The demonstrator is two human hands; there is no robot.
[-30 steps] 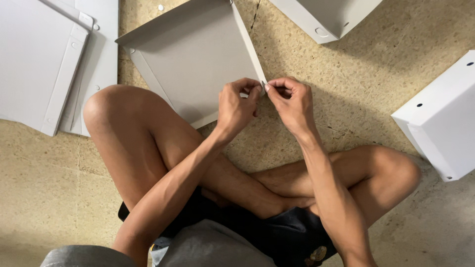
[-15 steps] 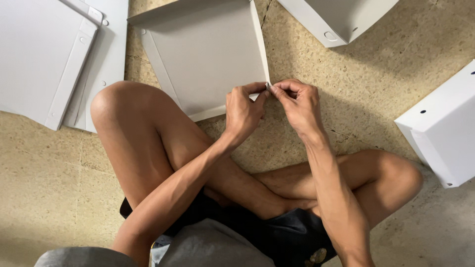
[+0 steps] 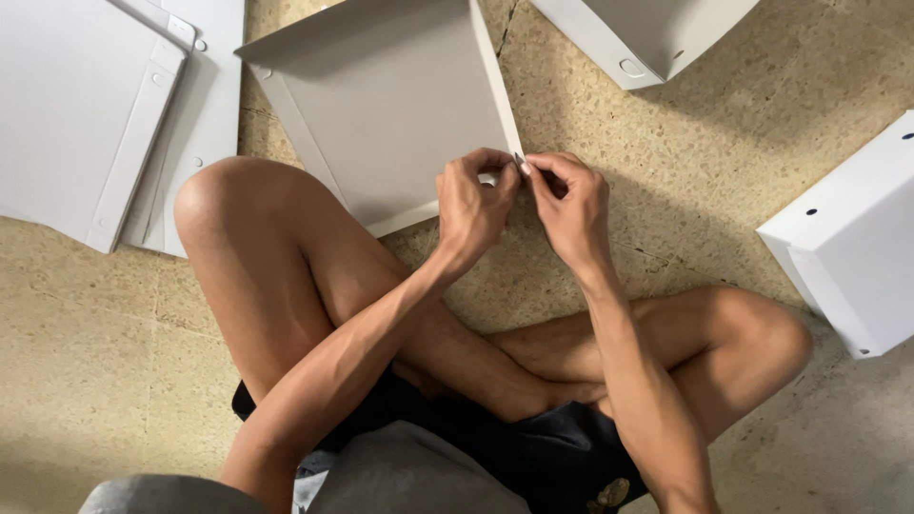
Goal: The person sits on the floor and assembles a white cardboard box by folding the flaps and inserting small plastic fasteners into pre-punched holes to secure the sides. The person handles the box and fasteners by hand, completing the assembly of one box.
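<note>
The grey panel [image 3: 381, 105] lies tilted on the floor [image 3: 666, 190] before the crossed legs, and it is the landmark here. Compared with a second ago it sits a little nearer and more centred in the view, and both hands have followed its near right corner. This suggests the work on that corner edge goes on, not finished. Left of the panel lie two flat white panels [image 3: 86, 114], stacked. At the panel's near right corner, the left hand [image 3: 471, 205] has a narrow grip, pinching the edge; the right hand [image 3: 571, 205] pinches beside it, fingertips almost touching. Right of the panel are two white boxes: one [image 3: 638, 38] above, one [image 3: 847, 238] far right.
</note>
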